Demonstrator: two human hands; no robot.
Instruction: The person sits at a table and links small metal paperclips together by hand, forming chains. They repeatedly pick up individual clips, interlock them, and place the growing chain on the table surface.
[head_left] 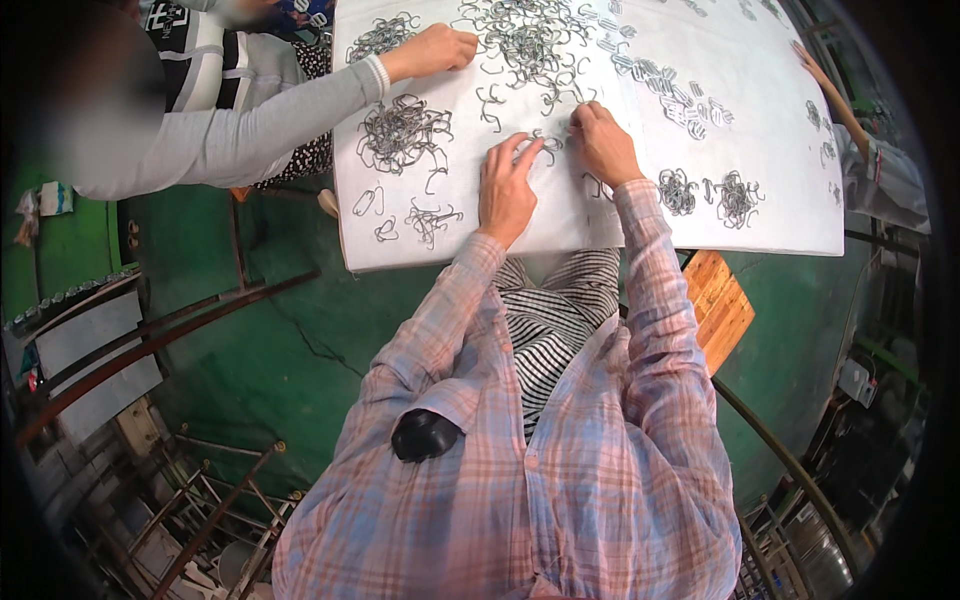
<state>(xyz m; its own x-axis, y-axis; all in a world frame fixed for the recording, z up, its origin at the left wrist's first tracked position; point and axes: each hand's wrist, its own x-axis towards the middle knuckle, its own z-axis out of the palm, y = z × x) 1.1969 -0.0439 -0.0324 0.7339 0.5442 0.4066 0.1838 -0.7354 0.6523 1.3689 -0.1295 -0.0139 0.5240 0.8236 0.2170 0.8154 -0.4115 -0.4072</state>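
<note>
My left hand (508, 192) rests on the white tabletop (560, 210) near its front edge, fingers apart. Its thumb and forefinger are at a few bent wire hooks (542, 146). To the right of it my right hand (606, 145) is closed in a pinch, fingertips down near the table. Whatever it holds is hidden by the fingers. A large loose heap of grey metal wire hooks (520, 42) spreads beyond both hands. More hooks lie partly under my right wrist.
A tangled pile of hooks (402, 135) and a smaller cluster (430, 222) lie left. Flat slotted metal pieces (685, 105) and two hook piles, one here (738, 198), lie right. Another person's hand (440, 50) reaches in from the left, another (808, 58) from the right. A wooden stool (718, 305) stands below.
</note>
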